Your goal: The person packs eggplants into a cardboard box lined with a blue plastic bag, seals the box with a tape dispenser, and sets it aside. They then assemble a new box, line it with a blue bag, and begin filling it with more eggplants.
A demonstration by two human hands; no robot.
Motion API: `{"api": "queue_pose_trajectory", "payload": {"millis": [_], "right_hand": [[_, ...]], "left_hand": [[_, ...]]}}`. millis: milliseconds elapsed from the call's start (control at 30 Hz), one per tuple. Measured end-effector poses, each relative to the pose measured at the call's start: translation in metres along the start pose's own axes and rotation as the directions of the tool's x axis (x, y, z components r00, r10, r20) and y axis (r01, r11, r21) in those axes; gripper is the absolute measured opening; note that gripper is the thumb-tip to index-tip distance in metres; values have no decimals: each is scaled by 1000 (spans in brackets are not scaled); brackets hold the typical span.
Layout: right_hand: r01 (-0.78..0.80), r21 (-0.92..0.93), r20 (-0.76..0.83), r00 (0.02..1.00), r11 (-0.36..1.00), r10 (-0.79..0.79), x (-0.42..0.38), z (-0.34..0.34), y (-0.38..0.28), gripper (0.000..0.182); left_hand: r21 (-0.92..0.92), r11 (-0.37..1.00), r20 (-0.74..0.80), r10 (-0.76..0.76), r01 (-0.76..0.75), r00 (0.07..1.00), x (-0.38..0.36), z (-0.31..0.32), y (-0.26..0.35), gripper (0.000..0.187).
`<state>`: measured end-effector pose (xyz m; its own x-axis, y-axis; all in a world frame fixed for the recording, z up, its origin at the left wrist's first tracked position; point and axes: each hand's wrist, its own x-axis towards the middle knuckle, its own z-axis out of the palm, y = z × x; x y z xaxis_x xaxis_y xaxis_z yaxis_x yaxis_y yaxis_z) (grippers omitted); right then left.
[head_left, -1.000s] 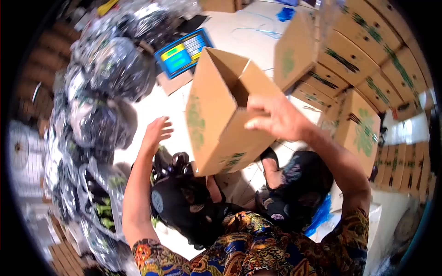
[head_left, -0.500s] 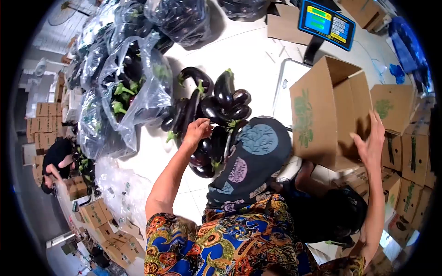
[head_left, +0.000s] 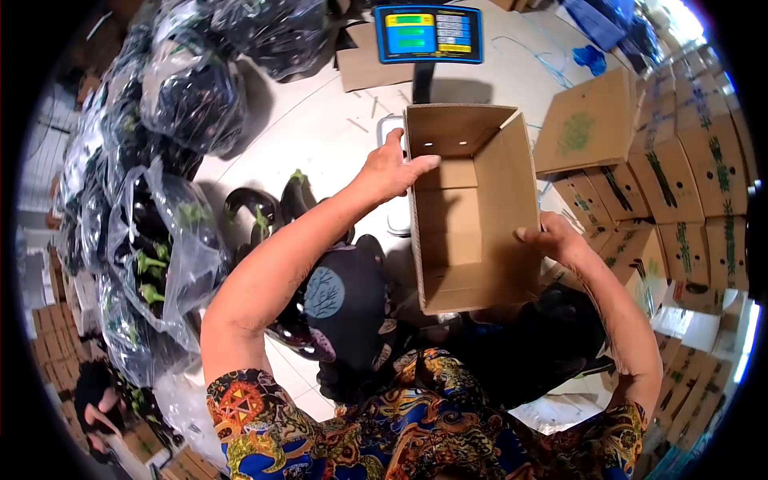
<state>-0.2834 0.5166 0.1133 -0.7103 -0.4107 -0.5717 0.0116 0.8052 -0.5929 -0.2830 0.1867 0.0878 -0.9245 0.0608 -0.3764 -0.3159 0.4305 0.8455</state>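
Observation:
An open cardboard box stands upright in front of me over the scale's platform, its inside bare down to the bottom. My left hand grips the top edge of its left wall, thumb hooked over the rim. On the opposite side, my right hand holds the right wall near the front corner, thumb inside. Loose eggplants lie on the floor left of the box, partly covered by my left forearm and my trouser leg.
A blue scale display rises behind the box. Clear plastic bags of eggplants are piled at the left. Stacked cartons and an open-flapped carton stand at the right. Another person works at the lower left.
My left hand has left the eggplants and moved right onto the box's left wall. The box is now held in both hands and has turned to face me; the view has shifted right.

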Motion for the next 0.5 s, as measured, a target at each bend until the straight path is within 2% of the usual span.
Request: {"api": "queue_pose_trajectory", "payload": {"millis": [33,100,133,233,267,300,367,433,467,500], "right_hand": [[0,211,-47,999,977,10,3,3,8,42],[35,591,-130,990,806,52,19,13,19,43],[73,665,-139,990,743,28,16,10,4,44],[69,688,-30,997,723,-67,36,-5,23,43],[55,691,8,996,721,-84,42,-11,32,48],[10,750,32,998,661,-51,42,-15,34,50],[-78,850,87,996,521,7,34,-17,35,55],[-67,900,28,995,431,95,46,3,72,61],[-58,909,3,991,412,133,66,18,101,61],[-59,916,-10,985,397,171,85,35,123,60]], "left_hand": [[29,999,-23,14,-13,1000,18,10,-15,72],[69,997,-54,50,-46,997,29,17,-16,62],[11,1000,-23,28,-27,999,21,17,-4,60],[-141,990,-28,28,-32,999,36,10,-20,53],[-341,934,19,116,-102,993,39,3,-33,51],[-451,884,49,163,-124,985,29,-2,-28,51],[-601,798,60,-4,39,998,26,-6,-50,44],[-596,797,-9,-132,101,991,20,4,-56,47],[-496,868,-110,-101,33,989,32,15,-87,49],[-393,919,-176,-113,35,978,35,26,-95,51]]}}
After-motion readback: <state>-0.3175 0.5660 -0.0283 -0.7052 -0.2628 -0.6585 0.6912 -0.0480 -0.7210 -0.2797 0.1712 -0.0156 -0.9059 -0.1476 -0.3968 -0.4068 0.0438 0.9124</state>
